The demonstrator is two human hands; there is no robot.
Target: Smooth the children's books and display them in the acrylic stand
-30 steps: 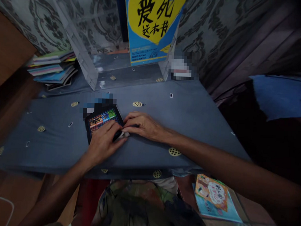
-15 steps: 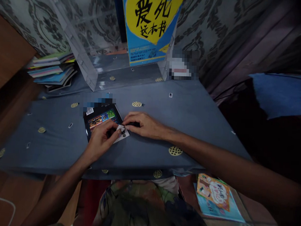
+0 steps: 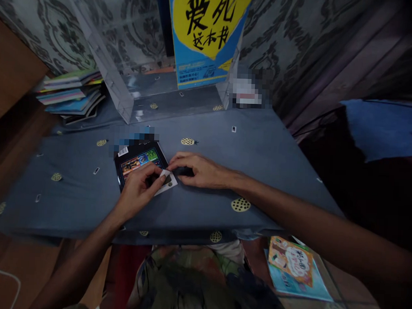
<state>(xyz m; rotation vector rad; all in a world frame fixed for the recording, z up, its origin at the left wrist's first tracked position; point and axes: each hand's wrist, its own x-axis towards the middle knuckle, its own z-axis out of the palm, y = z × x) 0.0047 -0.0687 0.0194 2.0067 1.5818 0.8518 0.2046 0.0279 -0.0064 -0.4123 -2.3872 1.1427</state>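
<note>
A small white sheet [image 3: 170, 182] with dark round marks lies over the lower right corner of a black picture-covered booklet or package [image 3: 143, 157]. My left hand [image 3: 140, 181] rests on the package and pinches the sheet between thumb and fingers. A flap at the sheet's top looks bent up under the left thumb. Just to the right, my right hand [image 3: 200, 170] has its index fingertip by the sheet's upper corner. Its thumb is apart from the index finger, and I see nothing between them.
Both forearms cross a grey-blue tablecloth [image 3: 204, 208] with a pineapple print. At the back stands a clear acrylic stand [image 3: 126, 109] with a blue and yellow book [image 3: 202, 71]. Stacked books [image 3: 73, 95] sit back left. More books [image 3: 291, 268] lie lower right, below the table.
My right thumb has drawn back from the index finger and the sheet, widening the gap between them. The left hand stays almost in place, and less of the sheet's dark marks shows.
</note>
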